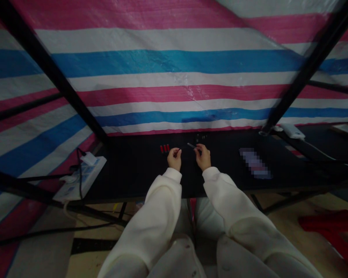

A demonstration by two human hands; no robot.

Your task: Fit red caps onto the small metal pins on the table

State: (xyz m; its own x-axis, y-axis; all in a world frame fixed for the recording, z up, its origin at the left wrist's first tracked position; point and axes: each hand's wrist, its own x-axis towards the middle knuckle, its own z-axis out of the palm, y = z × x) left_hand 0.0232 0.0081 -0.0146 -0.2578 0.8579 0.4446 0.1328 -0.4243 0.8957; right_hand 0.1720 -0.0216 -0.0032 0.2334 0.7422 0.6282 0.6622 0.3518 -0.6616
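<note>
My right hand [203, 156] grips a thin, light-grey stick-like piece [191, 146] between thumb and fingers, its free end pointing left toward my other hand. My left hand [174, 159] is closed in a pinch just left of it. A tiny dark tip shows at those fingertips, too small to name. The two hands are apart, low over the black table [133, 166]. Beside my left hand, three short red cylinders [164, 148] lie in a row. Beyond my right hand are several tiny light bits [203, 137].
At the left edge sits a white power strip [88, 179] with plugs and cables. To the right lies a blurred, phone-shaped item [254, 163]. Farther right is a white box-like device [292, 131] with a cable. Black metal posts [307, 69] frame the table before a striped tarp [168, 61].
</note>
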